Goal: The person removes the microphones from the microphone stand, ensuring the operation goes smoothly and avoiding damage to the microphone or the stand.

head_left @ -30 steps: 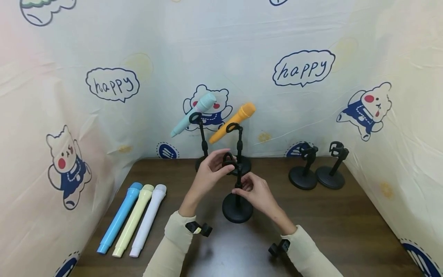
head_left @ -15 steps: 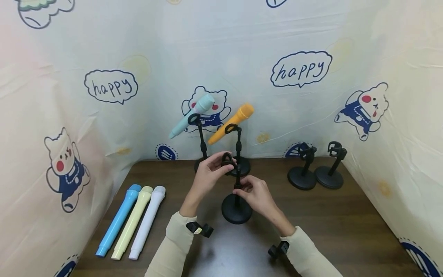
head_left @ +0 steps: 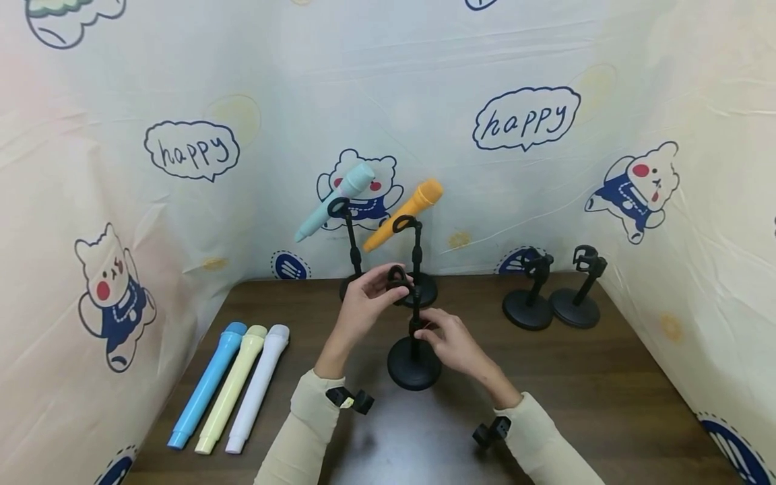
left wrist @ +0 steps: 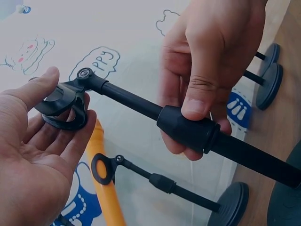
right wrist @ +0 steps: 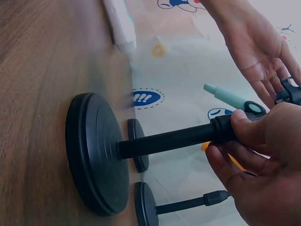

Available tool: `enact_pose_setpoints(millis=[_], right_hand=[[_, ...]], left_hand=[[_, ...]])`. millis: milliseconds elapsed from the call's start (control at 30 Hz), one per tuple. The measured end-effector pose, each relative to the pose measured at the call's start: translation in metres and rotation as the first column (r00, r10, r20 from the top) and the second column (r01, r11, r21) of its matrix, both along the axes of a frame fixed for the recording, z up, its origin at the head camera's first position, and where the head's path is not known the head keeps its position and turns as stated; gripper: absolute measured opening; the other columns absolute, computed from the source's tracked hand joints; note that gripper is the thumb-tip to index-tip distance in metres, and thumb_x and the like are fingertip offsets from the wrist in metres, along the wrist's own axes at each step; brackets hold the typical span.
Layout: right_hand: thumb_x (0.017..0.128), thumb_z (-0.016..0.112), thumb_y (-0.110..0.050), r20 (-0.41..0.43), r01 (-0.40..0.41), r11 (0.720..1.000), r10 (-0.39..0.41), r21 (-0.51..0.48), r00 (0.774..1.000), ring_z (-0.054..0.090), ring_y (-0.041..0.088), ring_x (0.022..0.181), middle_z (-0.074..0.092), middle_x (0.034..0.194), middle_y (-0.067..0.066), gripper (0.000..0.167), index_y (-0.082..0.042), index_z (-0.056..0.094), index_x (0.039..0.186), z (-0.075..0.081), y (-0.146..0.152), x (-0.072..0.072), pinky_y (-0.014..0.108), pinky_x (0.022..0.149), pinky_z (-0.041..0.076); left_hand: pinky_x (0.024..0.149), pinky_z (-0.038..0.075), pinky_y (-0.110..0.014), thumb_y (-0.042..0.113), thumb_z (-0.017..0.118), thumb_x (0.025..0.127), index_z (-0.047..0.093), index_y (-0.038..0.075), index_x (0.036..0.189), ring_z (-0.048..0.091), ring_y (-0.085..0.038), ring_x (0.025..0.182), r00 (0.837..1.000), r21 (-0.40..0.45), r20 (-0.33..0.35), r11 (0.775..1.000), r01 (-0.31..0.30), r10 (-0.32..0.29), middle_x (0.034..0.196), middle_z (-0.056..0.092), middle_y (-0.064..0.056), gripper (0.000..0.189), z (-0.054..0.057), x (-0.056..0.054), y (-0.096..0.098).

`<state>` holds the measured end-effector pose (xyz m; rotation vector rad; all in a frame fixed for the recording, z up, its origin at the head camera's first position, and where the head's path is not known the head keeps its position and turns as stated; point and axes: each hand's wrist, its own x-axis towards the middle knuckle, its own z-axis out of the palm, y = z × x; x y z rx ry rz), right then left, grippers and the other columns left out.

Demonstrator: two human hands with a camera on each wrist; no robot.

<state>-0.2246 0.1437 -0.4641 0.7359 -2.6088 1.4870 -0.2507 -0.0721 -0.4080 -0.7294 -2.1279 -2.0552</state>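
A black microphone stand (head_left: 415, 364) rises upright from its round base on the table, in the middle of the head view. My left hand (head_left: 366, 306) holds the ring-shaped clip (left wrist: 63, 106) at its top, thumb on one side and fingers on the other. Lower on the pole, my right hand (head_left: 451, 341) pinches the thick collar (left wrist: 186, 129) between thumb and fingers. Behind stand two more stands, one bearing a pale teal microphone (head_left: 336, 202), the other an orange microphone (head_left: 403, 215), both tilted. The left hand overlaps their bases in the head view.
On the left of the table, a blue microphone (head_left: 207, 385), a pale yellow microphone (head_left: 232, 389) and a white microphone (head_left: 257, 389) lie side by side. Two shorter black stands with clips, a nearer stand (head_left: 527, 310) and a farther-right stand (head_left: 574, 309), are at the back right.
The right thumb and fingers have shifted slightly to the right around the collar. The left hand stays at the clip, and the stand remains in place.
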Motion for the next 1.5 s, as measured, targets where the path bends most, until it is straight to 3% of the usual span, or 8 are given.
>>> enact_pose_setpoints(millis=[167, 367, 500, 667, 833, 1033, 1300, 1500], right_hand=[[0.1, 0.074, -0.008, 0.025, 0.004, 1.0, -0.004, -0.011, 1.0, 0.072, 0.023, 0.108, 0.072, 0.122, 0.009, 0.029, -0.009, 0.071, 0.128, 0.0004, -0.0011, -0.001, 0.042, 0.094, 0.063], [0.088, 0.09, -0.023, 0.029, 0.125, 0.992, -0.125, 0.008, 0.992, 0.071, 0.014, 0.092, 0.072, 0.11, 0.003, 0.042, -0.012, 0.067, 0.121, -0.0008, -0.0067, -0.0007, 0.037, 0.085, 0.064], [0.085, 0.092, -0.021, 0.009, 0.167, 0.986, -0.166, -0.015, 0.986, 0.068, 0.011, 0.086, 0.072, 0.101, 0.001, 0.036, -0.013, 0.068, 0.111, -0.0004, -0.0084, -0.0021, 0.033, 0.08, 0.063], [0.092, 0.084, -0.009, -0.016, 0.084, 0.995, -0.085, -0.055, 0.996, 0.072, 0.014, 0.094, 0.075, 0.106, 0.002, 0.024, -0.012, 0.073, 0.113, -0.0007, -0.0054, -0.0032, 0.05, 0.092, 0.063], [0.095, 0.074, 0.0, -0.041, -0.01, 0.999, 0.008, -0.051, 0.999, 0.073, 0.018, 0.101, 0.075, 0.113, 0.006, 0.026, -0.01, 0.074, 0.12, -0.0021, -0.0024, -0.0041, 0.047, 0.095, 0.062], [0.095, 0.073, 0.002, -0.051, -0.034, 0.997, 0.031, -0.065, 0.998, 0.072, 0.022, 0.104, 0.074, 0.116, 0.009, 0.03, -0.008, 0.073, 0.123, -0.0021, -0.0032, -0.0032, 0.053, 0.095, 0.061], [0.087, 0.091, -0.022, 0.016, 0.086, 0.996, -0.086, -0.011, 0.996, 0.071, 0.021, 0.104, 0.072, 0.12, 0.007, 0.053, -0.01, 0.066, 0.133, 0.0026, -0.0062, -0.004, 0.05, 0.096, 0.061], [0.085, 0.093, -0.021, 0.044, 0.163, 0.987, -0.163, -0.001, 0.986, 0.069, 0.014, 0.092, 0.071, 0.105, 0.004, 0.042, -0.011, 0.067, 0.117, 0.004, -0.0047, -0.0048, 0.048, 0.088, 0.062]], left_hand=[[0.104, 0.058, -0.028, 0.017, 0.078, 0.099, 0.068, 0.014, 0.139, 0.073, -0.018, 0.12, 1.0, 0.007, -0.004, 1.0, 0.0, 0.0, 0.126, 0.076, -0.014, 0.042, -0.0005, -0.0005, -0.0001], [0.103, 0.058, -0.027, 0.015, 0.078, 0.099, 0.067, 0.013, 0.139, 0.073, -0.017, 0.119, 1.0, 0.005, 0.0, 1.0, -0.002, 0.002, 0.126, 0.076, -0.014, 0.042, -0.0024, 0.0003, -0.0011], [0.103, 0.059, -0.028, 0.014, 0.078, 0.099, 0.067, 0.013, 0.139, 0.074, -0.017, 0.118, 1.0, 0.011, -0.006, 1.0, 0.003, -0.003, 0.126, 0.076, -0.014, 0.042, -0.002, 0.0002, -0.0007], [0.102, 0.059, -0.028, 0.014, 0.079, 0.098, 0.067, 0.012, 0.138, 0.074, -0.018, 0.118, 1.0, 0.025, -0.008, 1.0, 0.007, -0.007, 0.127, 0.074, -0.021, 0.042, -0.0011, 0.0002, 0.0001], [0.103, 0.058, -0.027, 0.015, 0.078, 0.099, 0.066, 0.009, 0.139, 0.073, -0.017, 0.118, 1.0, 0.017, -0.001, 1.0, 0.009, -0.009, 0.129, 0.071, -0.029, 0.042, -0.0001, -0.0006, -0.0001], [0.103, 0.059, -0.027, 0.014, 0.078, 0.099, 0.067, 0.011, 0.138, 0.073, -0.016, 0.118, 1.0, 0.011, 0.003, 1.0, 0.002, -0.002, 0.127, 0.074, -0.023, 0.041, 0.0, 0.0009, -0.0005], [0.1, 0.06, -0.026, 0.009, 0.077, 0.098, 0.064, 0.003, 0.14, 0.074, -0.015, 0.115, 1.0, 0.013, -0.005, 1.0, -0.004, 0.004, 0.127, 0.075, -0.021, 0.044, 0.0007, 0.0011, -0.0011], [0.1, 0.06, -0.026, 0.007, 0.077, 0.098, 0.065, 0.005, 0.14, 0.074, -0.012, 0.115, 1.0, 0.026, -0.005, 1.0, 0.013, -0.012, 0.131, 0.069, -0.033, 0.043, -0.0005, 0.0004, -0.0009]])
